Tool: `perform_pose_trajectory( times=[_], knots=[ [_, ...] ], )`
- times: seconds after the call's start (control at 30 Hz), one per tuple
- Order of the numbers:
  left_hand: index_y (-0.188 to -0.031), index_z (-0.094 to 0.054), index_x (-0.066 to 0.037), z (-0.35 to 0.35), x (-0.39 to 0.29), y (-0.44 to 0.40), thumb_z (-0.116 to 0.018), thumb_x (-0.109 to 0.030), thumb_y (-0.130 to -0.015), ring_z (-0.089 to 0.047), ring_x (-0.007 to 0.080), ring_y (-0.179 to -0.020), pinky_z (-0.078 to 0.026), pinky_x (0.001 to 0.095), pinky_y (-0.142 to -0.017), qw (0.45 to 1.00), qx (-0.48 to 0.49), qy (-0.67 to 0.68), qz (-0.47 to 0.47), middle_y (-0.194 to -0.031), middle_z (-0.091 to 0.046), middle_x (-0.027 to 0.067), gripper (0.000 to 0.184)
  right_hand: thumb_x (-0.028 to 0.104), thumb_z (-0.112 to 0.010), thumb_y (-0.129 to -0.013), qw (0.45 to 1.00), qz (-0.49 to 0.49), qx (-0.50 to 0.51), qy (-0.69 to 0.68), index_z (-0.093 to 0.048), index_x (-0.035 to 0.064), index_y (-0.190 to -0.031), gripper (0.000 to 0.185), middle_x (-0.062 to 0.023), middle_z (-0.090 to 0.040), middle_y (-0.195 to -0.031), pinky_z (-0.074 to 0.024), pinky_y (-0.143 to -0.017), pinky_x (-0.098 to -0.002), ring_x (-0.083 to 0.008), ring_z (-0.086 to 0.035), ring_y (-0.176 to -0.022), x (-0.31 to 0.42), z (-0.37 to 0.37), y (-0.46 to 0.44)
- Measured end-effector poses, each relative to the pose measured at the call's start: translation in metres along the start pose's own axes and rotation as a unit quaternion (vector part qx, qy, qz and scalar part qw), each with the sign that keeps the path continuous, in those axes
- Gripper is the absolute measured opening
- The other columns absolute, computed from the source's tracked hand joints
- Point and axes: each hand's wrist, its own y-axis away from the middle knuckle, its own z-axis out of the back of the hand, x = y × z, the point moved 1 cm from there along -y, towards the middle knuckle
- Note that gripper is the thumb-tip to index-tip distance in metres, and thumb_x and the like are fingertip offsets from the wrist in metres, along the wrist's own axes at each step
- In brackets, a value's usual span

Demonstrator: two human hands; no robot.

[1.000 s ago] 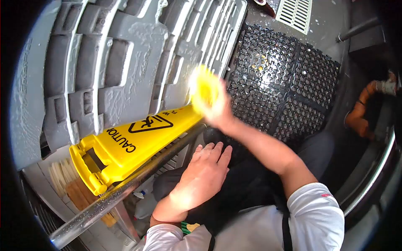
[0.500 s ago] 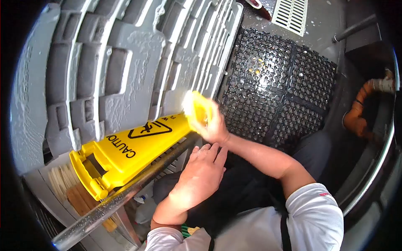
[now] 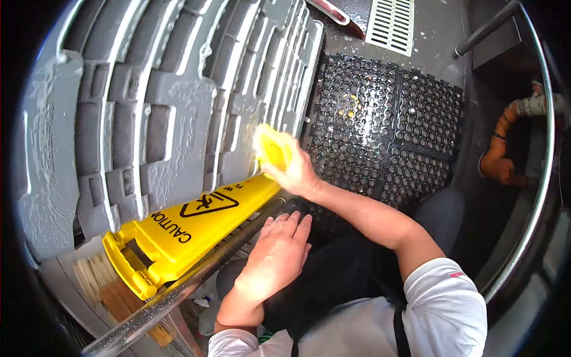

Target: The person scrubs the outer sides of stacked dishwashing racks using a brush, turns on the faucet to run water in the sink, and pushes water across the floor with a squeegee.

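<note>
My right hand (image 3: 294, 169) is closed around a yellow scrub brush (image 3: 272, 156), held against or very near the lower right part of a wet grey ridged plastic panel (image 3: 184, 113). Fingers hide part of the brush's handle. My left hand (image 3: 276, 253) holds nothing, its fingers stretched out and back turned up, beside a metal rail (image 3: 178, 285). Below the panel, between it and the rail, lies a yellow caution sign (image 3: 178, 229) with black lettering.
Black perforated rubber mats (image 3: 380, 131) lie on the wet floor, near a white drain grate (image 3: 391, 24). Wooden pieces (image 3: 122, 303) sit below the sign. An orange pipe (image 3: 499, 154) and a curved metal rail (image 3: 541, 196) stand at right.
The view has shifted slightly. My right hand and the brush have moved a little left along the panel. My left hand, earlier close against my right wrist, is now lower and apart from it.
</note>
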Motion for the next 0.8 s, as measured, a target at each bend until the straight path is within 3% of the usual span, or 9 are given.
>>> perform_pose_trajectory(
  times=[0.17,0.23,0.33,0.43,0.47,0.7,0.8],
  knots=[
    [-0.137,-0.052,0.000,-0.007,0.003,0.009,-0.064,-0.015,-0.091,-0.050,0.0418,-0.129,-0.037,0.0518,-0.113,1.000,-0.001,0.015,0.003,-0.137,-0.055,0.0252,0.050,0.029,-0.076,-0.088,0.982,-0.112,-0.152,-0.029,-0.047,0.0076,-0.133,0.058,-0.0208,-0.068,-0.118,-0.0571,-0.088,-0.0445,-0.0343,-0.071,-0.103,-0.033,0.029,-0.129],
    [-0.137,-0.052,0.000,-0.011,0.002,0.013,-0.064,-0.015,-0.091,-0.051,0.0418,-0.129,-0.037,0.0517,-0.112,1.000,0.015,0.026,0.009,-0.137,-0.055,0.0252,0.050,0.031,-0.075,-0.089,0.979,-0.074,-0.177,0.069,-0.046,0.0093,-0.131,0.056,-0.0190,-0.070,-0.112,-0.0585,-0.081,-0.0447,-0.0331,-0.072,-0.096,-0.042,0.044,-0.167],
    [-0.136,-0.053,0.000,-0.008,0.001,0.006,-0.064,-0.015,-0.091,-0.051,0.0416,-0.129,-0.038,0.0512,-0.112,1.000,0.013,0.028,0.002,-0.137,-0.055,0.0251,0.049,0.028,-0.075,-0.089,0.981,-0.108,-0.154,-0.046,-0.045,0.0091,-0.135,0.059,-0.0195,-0.071,-0.111,-0.0594,-0.079,-0.0427,-0.0326,-0.073,-0.095,-0.036,0.021,-0.109],
    [-0.136,-0.053,0.000,-0.003,0.005,0.002,-0.064,-0.014,-0.091,-0.051,0.0413,-0.128,-0.038,0.0509,-0.112,1.000,0.003,0.009,0.001,-0.136,-0.056,0.0248,0.049,0.023,-0.075,-0.088,0.998,-0.033,-0.057,-0.006,-0.039,0.0014,-0.141,0.068,-0.0219,-0.067,-0.120,-0.0539,-0.097,-0.0444,-0.0349,-0.068,-0.111,-0.021,-0.010,-0.002],
    [-0.136,-0.053,0.000,-0.001,0.005,0.001,-0.064,-0.014,-0.091,-0.052,0.0412,-0.128,-0.038,0.0508,-0.112,1.000,-0.001,0.004,0.002,-0.136,-0.056,0.0247,0.049,0.023,-0.076,-0.087,0.999,0.004,-0.033,-0.037,-0.039,0.0016,-0.141,0.069,-0.0225,-0.067,-0.121,-0.0548,-0.096,-0.0441,-0.0361,-0.068,-0.111,-0.012,-0.010,0.010],
    [-0.135,-0.053,0.001,-0.010,0.012,0.011,-0.063,-0.012,-0.091,-0.052,0.0413,-0.128,-0.038,0.0506,-0.112,1.000,0.018,0.004,0.013,-0.136,-0.056,0.0247,0.047,0.026,-0.077,-0.087,0.977,-0.137,-0.163,0.035,-0.042,0.0069,-0.137,0.063,-0.0203,-0.069,-0.114,-0.0588,-0.081,-0.0438,-0.0326,-0.072,-0.095,-0.044,0.041,-0.159],
    [-0.135,-0.053,0.001,-0.008,0.009,0.009,-0.063,-0.012,-0.091,-0.052,0.0413,-0.128,-0.038,0.0507,-0.112,1.000,0.021,0.014,0.013,-0.136,-0.056,0.0246,0.047,0.024,-0.077,-0.088,0.977,-0.115,-0.179,-0.021,-0.044,0.0070,-0.135,0.060,-0.0191,-0.070,-0.113,-0.0585,-0.078,-0.0441,-0.0320,-0.072,-0.093,-0.048,0.026,-0.129]
  ],
)
